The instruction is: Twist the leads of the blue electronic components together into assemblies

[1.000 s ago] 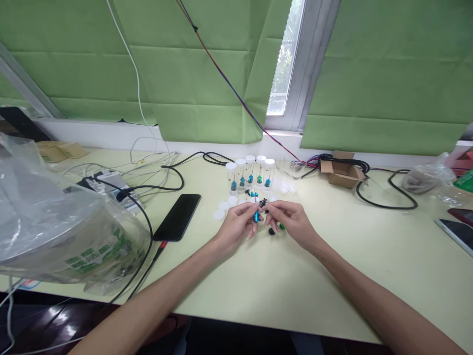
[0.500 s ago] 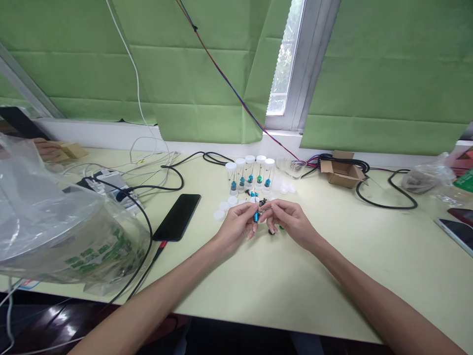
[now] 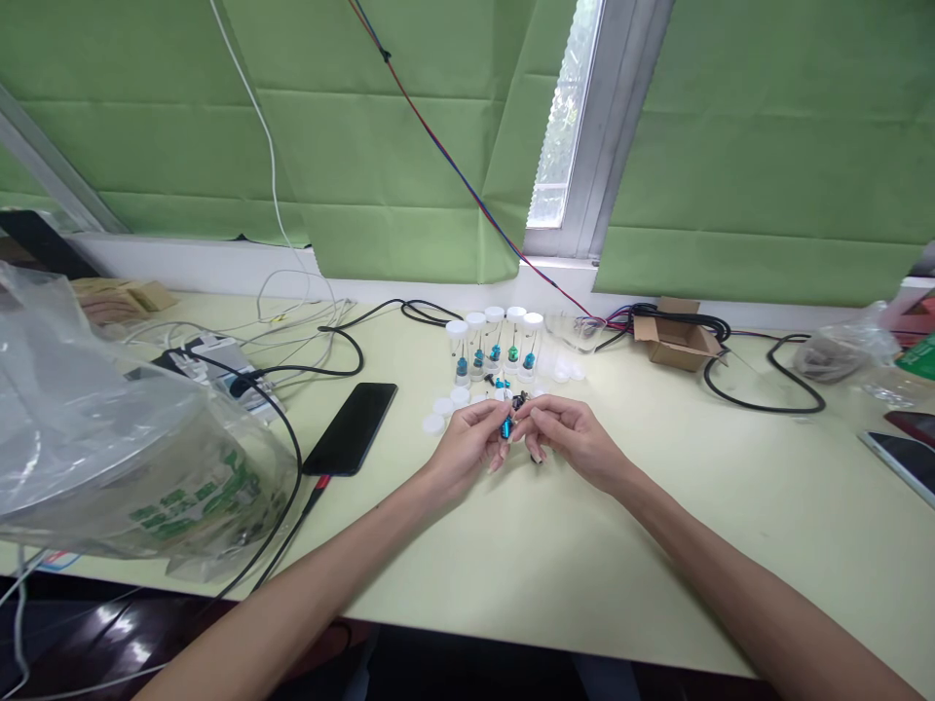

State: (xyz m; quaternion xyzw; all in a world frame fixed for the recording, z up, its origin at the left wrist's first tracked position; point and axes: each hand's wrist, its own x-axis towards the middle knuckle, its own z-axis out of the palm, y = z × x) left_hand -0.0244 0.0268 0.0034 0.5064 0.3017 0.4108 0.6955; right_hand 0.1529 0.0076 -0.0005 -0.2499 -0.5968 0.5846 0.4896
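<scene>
My left hand (image 3: pixel 469 435) pinches a small shiny blue metal part (image 3: pixel 506 427) between thumb and fingertips. Close against it, my right hand (image 3: pixel 574 435) has its thumb and forefinger pressed together by the part's right side; what they hold, if anything, is too small to make out. Just beyond the fingertips lie small dark pieces (image 3: pixel 518 400) and a little blue piece (image 3: pixel 503 384). Several clear tubes with white caps (image 3: pixel 494 313) stand upright in a row behind, with blue or green pieces and thin stems inside. Loose white caps (image 3: pixel 442 407) lie left of the fingers.
A black phone (image 3: pixel 350 428) with a cable lies left of my hands. A large plastic bag (image 3: pixel 146 448) fills the table's left side. Black cable (image 3: pixel 764 406) coils beside an open cardboard box (image 3: pixel 678 341) at the back right. Another phone (image 3: pixel 906 463) sits at the right edge.
My right thumb and fingers have shifted slightly beside the blue part, while my left hand stays put. A green spot under my right hand is now covered. At far left, another person's hand has moved.
</scene>
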